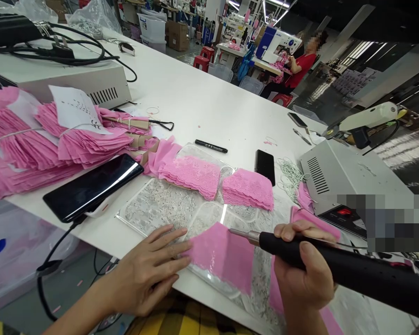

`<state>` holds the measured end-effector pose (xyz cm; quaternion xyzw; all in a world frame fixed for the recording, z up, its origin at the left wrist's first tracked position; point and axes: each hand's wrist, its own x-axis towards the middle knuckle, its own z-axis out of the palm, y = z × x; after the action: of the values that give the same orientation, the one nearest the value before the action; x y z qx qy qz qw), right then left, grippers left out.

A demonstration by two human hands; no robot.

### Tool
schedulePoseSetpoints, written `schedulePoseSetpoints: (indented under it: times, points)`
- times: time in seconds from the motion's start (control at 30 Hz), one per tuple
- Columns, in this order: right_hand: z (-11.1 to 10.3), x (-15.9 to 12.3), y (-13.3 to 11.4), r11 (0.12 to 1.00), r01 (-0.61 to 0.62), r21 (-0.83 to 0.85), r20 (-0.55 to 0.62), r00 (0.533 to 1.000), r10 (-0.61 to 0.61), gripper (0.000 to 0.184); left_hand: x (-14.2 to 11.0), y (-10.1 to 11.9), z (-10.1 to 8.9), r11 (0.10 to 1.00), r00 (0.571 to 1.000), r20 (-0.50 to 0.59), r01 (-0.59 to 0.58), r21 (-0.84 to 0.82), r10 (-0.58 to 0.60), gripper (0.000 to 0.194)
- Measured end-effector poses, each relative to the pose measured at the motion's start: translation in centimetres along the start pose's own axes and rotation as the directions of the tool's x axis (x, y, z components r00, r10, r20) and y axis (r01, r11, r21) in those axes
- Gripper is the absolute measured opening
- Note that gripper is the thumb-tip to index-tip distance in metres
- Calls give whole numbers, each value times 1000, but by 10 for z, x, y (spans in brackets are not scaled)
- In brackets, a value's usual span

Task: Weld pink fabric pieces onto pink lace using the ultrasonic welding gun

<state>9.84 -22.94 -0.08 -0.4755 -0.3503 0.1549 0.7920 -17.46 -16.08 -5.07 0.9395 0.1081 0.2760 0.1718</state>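
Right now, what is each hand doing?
Left hand: open, flat, fingers pressing the pink lace piece.
Right hand: closed around the black cutting tool.

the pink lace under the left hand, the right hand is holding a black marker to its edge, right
Not quite. The right hand holds a black-handled tool with a metal tip and a cord, not a marker; the marker lies untouched farther up the table. The rest stands: the left hand lies flat on the pink lace, and the tool's tip is at its edge. The head view shows it.
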Motion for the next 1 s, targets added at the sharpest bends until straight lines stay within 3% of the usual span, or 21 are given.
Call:
schedulePoseSetpoints:
  times: [0.23,0.6,1.0]
  points:
    - [3,1,2,1000,24,-6,54,998,-24,7,1,-1,-4,999,999,34,-17,46,16,50]
    - [-25,11,-13,996,71,-56,-75,994,-75,5,0,-4,-2,995,999,43,-37,93,33,52]
    - [-27,8,-6,997,59,-46,-40,997,-60,4,-1,-3,-1,999,999,33,7,39,-8,53]
